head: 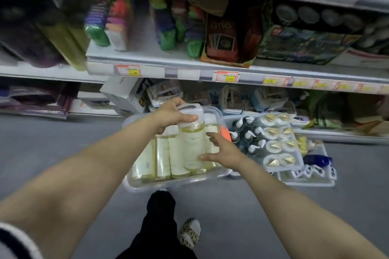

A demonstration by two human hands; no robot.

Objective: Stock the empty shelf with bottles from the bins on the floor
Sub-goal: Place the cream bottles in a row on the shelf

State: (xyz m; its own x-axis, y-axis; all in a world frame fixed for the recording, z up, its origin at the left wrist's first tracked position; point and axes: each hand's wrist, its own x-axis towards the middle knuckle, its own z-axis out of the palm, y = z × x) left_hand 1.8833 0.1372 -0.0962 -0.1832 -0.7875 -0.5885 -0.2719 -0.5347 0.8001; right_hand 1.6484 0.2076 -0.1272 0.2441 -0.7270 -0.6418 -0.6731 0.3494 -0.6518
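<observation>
gripping a pale-yellow plastic bottle [192, 143] by its white cap above the clear bin [134, 183], your left hand [172, 115] could slip; your right hand [223, 151], fingers spread, only touches it.

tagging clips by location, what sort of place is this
Most likely a shop aisle: price tags line the shelf edge, packaged goods such as a card game box sit above it, and the left hand holds a bottle over a clear bin of them on the floor.
</observation>
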